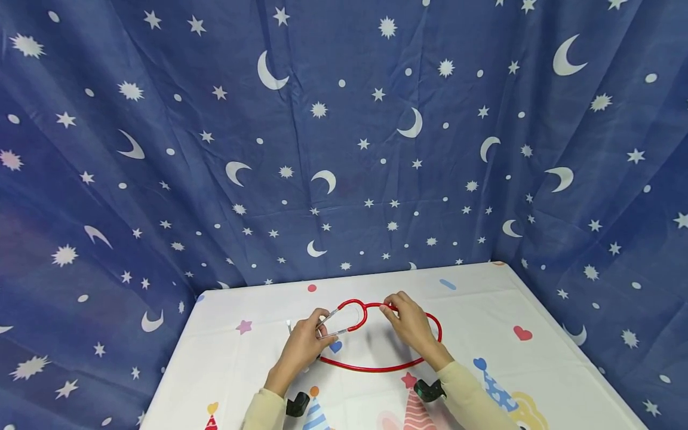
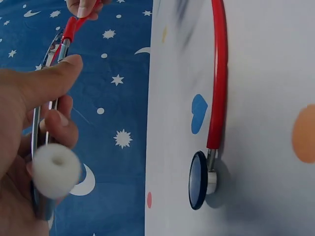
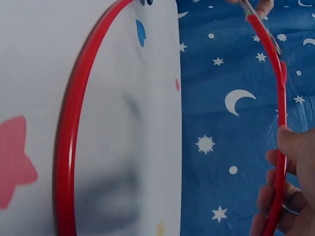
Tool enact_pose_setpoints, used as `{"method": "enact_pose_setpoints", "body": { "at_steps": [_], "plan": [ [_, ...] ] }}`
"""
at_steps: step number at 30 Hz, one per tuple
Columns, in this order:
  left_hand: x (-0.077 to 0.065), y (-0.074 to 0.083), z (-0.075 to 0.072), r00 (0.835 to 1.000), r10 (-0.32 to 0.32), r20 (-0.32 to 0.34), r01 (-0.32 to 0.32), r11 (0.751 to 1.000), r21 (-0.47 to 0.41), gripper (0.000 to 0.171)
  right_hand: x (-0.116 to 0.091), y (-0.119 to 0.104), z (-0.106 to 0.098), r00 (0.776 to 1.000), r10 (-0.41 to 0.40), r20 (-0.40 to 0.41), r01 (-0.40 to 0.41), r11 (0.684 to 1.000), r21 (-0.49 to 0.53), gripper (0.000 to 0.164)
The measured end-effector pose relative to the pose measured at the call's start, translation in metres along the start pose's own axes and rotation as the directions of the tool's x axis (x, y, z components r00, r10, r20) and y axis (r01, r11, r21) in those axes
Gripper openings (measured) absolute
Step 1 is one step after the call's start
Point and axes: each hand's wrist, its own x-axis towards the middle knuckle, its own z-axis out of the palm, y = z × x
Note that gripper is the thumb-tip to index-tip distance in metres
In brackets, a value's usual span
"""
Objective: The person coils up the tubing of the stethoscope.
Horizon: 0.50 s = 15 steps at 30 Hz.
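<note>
A stethoscope with red tubing [image 1: 376, 369] is stretched between both hands above the table. My left hand [image 1: 306, 341] grips its two metal ear tubes [image 2: 37, 132], thumb on one side and fingers curled on the other; a white eartip [image 2: 56, 171] juts toward the left wrist camera. On the red tube just past the Y-shaped fork, my right hand [image 1: 411, 322] pinches with thumb and fingers. From there the tube loops down and lies along the tabletop. It ends at the chest piece [image 2: 199, 181], dark-rimmed and standing on its edge, below the left hand.
A white cloth printed with hearts, stars and party hats covers the table [image 1: 215, 352]. Behind and on both sides hangs a blue curtain [image 1: 349, 149] with moons and stars. Black wrist straps [image 1: 297, 405] show at the sleeves.
</note>
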Motion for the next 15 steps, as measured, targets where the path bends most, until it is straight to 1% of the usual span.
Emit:
{"method": "enact_pose_setpoints", "body": {
  "at_steps": [5, 8, 11, 15],
  "plan": [
    [-0.008, 0.002, -0.004, 0.999, 0.039, 0.002, -0.039, 0.999, -0.025, 0.05, -0.001, 0.005, -0.009, 0.998, -0.067, -0.023, 0.067, 0.998, 0.0, 0.014],
    [-0.012, 0.003, -0.005, 0.998, 0.066, -0.012, -0.066, 0.997, -0.026, 0.048, -0.003, 0.009, -0.016, 0.995, -0.097, -0.022, 0.097, 0.995, 0.009, 0.013],
    [-0.016, 0.006, -0.008, 0.997, 0.072, -0.029, -0.073, 0.997, -0.024, 0.047, -0.007, 0.012, -0.021, 0.994, -0.109, -0.019, 0.109, 0.994, 0.018, 0.014],
    [-0.019, 0.009, -0.012, 0.997, 0.07, -0.034, -0.071, 0.997, -0.027, 0.048, -0.009, 0.014, -0.027, 0.991, -0.132, -0.031, 0.133, 0.991, 0.02, 0.018]
  ]
}}
